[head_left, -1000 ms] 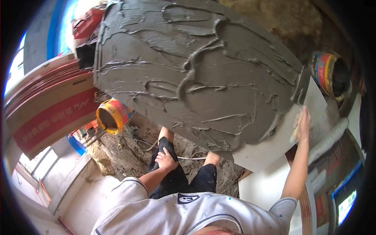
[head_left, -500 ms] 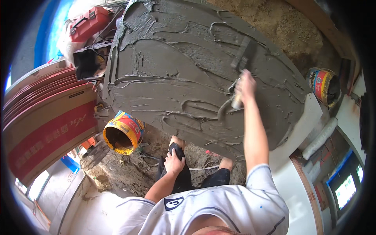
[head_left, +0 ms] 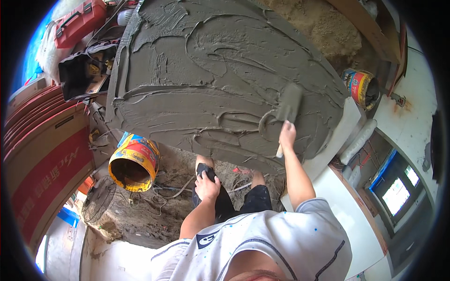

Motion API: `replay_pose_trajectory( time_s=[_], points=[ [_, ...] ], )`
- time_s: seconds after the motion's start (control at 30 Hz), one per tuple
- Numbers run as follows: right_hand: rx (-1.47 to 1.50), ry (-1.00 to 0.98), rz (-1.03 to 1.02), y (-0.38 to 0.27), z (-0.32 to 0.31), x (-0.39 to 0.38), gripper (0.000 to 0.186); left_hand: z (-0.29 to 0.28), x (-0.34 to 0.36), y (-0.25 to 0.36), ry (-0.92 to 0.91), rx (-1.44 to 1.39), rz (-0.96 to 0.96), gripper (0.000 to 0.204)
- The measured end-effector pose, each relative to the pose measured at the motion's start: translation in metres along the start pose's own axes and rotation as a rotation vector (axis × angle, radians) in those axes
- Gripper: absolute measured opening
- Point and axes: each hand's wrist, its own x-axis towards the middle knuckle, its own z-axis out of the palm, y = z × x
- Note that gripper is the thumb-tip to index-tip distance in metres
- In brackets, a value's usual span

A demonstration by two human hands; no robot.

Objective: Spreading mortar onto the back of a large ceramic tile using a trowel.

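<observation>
A wide slab [head_left: 168,110] is coated with wet grey mortar [head_left: 225,51], marked by ridges and curved streaks. My right hand [head_left: 287,134] is closed round the pale handle of a trowel [head_left: 290,100]. The trowel's broad, mortar-smeared blade lies over the right part of the coating and is slightly blurred; whether its whole face touches cannot be told. My left hand [head_left: 207,187] rests on my left knee, fingers spread over the black cloth of the shorts, holding no tool.
A yellow bucket [head_left: 133,164] lies tipped by the slab's near left edge. Another bucket [head_left: 361,89] sits beyond the right end. Stacked cartons [head_left: 51,173], a black tool bag [head_left: 86,72] and a red toolbox [head_left: 80,23] line the left. Cables [head_left: 161,199] cross the dirt floor.
My right hand has drawn the trowel nearer to me over the mortar, and the trowel has turned a little. My left hand stays on the knee. The whole view has shifted slightly.
</observation>
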Motion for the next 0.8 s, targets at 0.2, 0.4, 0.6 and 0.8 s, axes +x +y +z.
replay_pose_trajectory(
  time_s=[0.2,0.4,0.6,0.8],
  points=[
    [0.938,-0.203,0.442,-0.078,0.1,-0.055,0.049,-0.001,0.003,-0.015,0.031,0.002,-0.009,0.077],
    [0.17,-0.538,-0.227,-0.273,0.276,-0.08,0.052,-0.01,0.014,-0.009,-0.026,-0.007,0.03,0.078],
    [-0.771,-0.467,-0.641,-0.296,0.214,-0.041,0.051,-0.029,0.018,-0.022,-0.054,-0.023,-0.019,0.078],
    [0.292,-0.241,-0.023,-0.259,0.079,0.124,0.043,-0.053,0.031,-0.015,-0.075,-0.045,0.007,0.077]
  ],
)
